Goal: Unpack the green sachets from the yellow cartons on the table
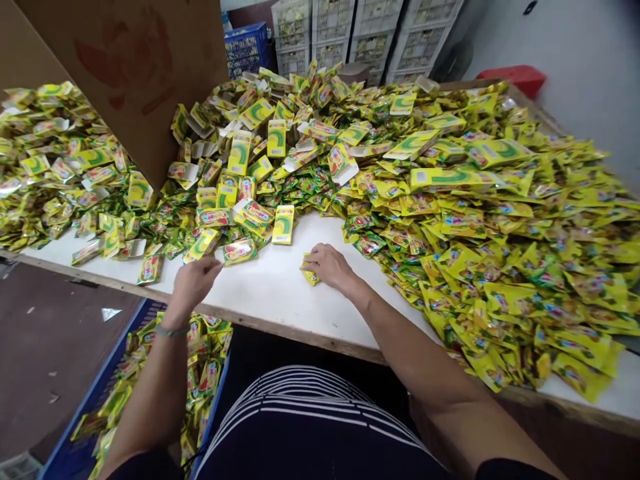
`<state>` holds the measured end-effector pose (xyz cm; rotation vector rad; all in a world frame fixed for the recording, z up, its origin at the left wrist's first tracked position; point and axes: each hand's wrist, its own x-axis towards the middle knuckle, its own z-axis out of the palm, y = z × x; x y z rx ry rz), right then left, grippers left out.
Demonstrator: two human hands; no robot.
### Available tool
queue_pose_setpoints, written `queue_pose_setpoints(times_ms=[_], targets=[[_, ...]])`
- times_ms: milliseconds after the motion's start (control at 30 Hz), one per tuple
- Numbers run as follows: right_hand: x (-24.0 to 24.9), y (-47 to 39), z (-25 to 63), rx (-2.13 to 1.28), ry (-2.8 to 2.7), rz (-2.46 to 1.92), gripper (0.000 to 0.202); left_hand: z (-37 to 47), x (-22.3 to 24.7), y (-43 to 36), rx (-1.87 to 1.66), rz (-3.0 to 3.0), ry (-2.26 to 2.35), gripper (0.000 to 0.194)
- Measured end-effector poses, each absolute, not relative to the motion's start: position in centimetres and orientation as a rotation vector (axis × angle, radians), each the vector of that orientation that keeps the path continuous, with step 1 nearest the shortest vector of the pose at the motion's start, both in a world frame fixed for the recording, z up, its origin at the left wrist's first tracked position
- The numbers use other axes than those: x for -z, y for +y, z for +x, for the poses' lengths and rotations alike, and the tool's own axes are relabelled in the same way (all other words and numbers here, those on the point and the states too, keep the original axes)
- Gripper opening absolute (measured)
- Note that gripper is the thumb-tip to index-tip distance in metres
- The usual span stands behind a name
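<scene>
My right hand [327, 265] presses its closed fingers on a small yellow packet [310, 270] lying on the white table [265, 287]. To the left, my left hand [197, 283] is over the table's front edge, thumb and fingertips pinched together at a small carton's white flap; whether they grip anything is too small to tell. A carton with a fruit picture [239, 252] lies just right of those fingertips. Behind them rests a yellow carton [201, 245]. Another yellow carton [283, 225] lies between the two hands, farther back.
A large heap of yellow packets [490, 267] covers the right side. Small cartons [240, 152] are piled behind. A brown cardboard sheet [125, 73] stands at left. Below the left forearm sits a blue crate [95, 400] of packets. White crates [333, 30] are stacked beyond.
</scene>
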<state>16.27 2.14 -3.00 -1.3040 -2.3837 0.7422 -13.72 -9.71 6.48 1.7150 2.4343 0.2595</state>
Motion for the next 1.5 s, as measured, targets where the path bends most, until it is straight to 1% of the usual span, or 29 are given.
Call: queue_pose_setpoints(times_ms=[67, 133, 167, 233, 267, 300, 367, 433, 500, 600, 700, 767, 833, 967, 1100, 1167, 1267, 1333, 1400, 1500], targets=[[3.4, 2.0, 16.0, -0.720, -2.409, -1.271, 0.014, -11.7, -5.3, -6.1, -0.300, 1.712, 2.586, 0.038], [3.5, 2.0, 16.2, -0.660, -2.389, -1.310, 0.010, -9.9, -3.9, -3.0, -0.226, 1.812, 2.582, 0.034], [3.5, 2.0, 16.4, -0.615, -2.357, -1.361, 0.016, -9.0, -3.0, -1.8, -0.168, 1.900, 2.544, 0.032], [3.4, 2.1, 16.7, -0.527, -2.289, -1.497, 0.038, -7.6, -1.4, -0.1, -0.066, 2.062, 2.459, 0.031], [3.3, 2.1, 16.8, -0.507, -2.268, -1.569, 0.046, -7.2, -0.6, 0.4, -0.030, 2.118, 2.428, 0.031], [3.2, 2.1, 16.9, -0.514, -2.262, -1.630, 0.049, -6.9, 0.0, 0.7, -0.001, 2.150, 2.406, 0.029], [2.9, 2.1, 17.0, -0.604, -2.272, -1.694, 0.045, -6.8, 0.7, 1.0, 0.044, 2.161, 2.383, 0.028], [2.8, 2.3, 17.1, -0.722, -2.246, -1.687, 0.034, -7.1, 0.6, 0.9, 0.057, 2.127, 2.373, 0.029], [2.7, 2.6, 17.2, -0.811, -2.165, -1.656, 0.023, -7.4, -0.1, 0.6, -0.044, 2.070, 2.384, 0.026], [2.8, 2.9, 17.3, -0.875, -2.046, -1.611, 0.009, -6.7, -0.8, -0.2, -0.463, 1.923, 2.224, 0.029], [2.8, 3.2, 17.6, -0.837, -2.006, -1.567, 0.007, -4.9, -0.2, -1.0, -0.911, 1.513, 1.753, 0.036], [2.6, 3.3, 17.9, -0.809, -1.980, -1.510, 0.009, -3.8, 0.9, -1.4, -1.073, 1.184, 1.511, 0.043], [2.2, 3.3, 18.1, -0.839, -1.929, -1.402, 0.011, -3.1, 2.0, -1.7, -1.152, 0.984, 1.423, 0.049], [1.6, 3.1, 18.0, -1.161, -1.741, -1.137, 0.019, -2.9, 3.0, -1.9, -1.190, 0.949, 1.386, 0.047], [1.6, 2.3, 16.8, -1.392, -1.598, -1.047, 0.026, -2.9, 2.9, -2.0, -1.157, 1.002, 1.353, 0.046], [1.8, 2.0, 16.2, -1.407, -1.647, -1.067, 0.025, -2.7, 2.7, -2.0, -1.116, 1.011, 1.321, 0.044], [2.4, 1.8, 15.7, -1.339, -1.785, -1.144, 0.021, -2.6, 2.6, -2.2, -1.045, 0.986, 1.262, 0.039], [2.8, 1.8, 15.5, -1.309, -1.813, -1.183, 0.020, -2.6, 2.5, -2.4, -1.021, 0.952, 1.228, 0.040], [3.1, 1.8, 15.4, -1.293, -1.793, -1.198, 0.022, -2.6, 2.4, -2.5, -1.005, 0.943, 1.194, 0.041], [3.4, 1.8, 15.2, -1.320, -1.708, -1.206, 0.033, -2.6, 2.4, -2.6, -1.002, 0.944, 1.157, 0.045]])
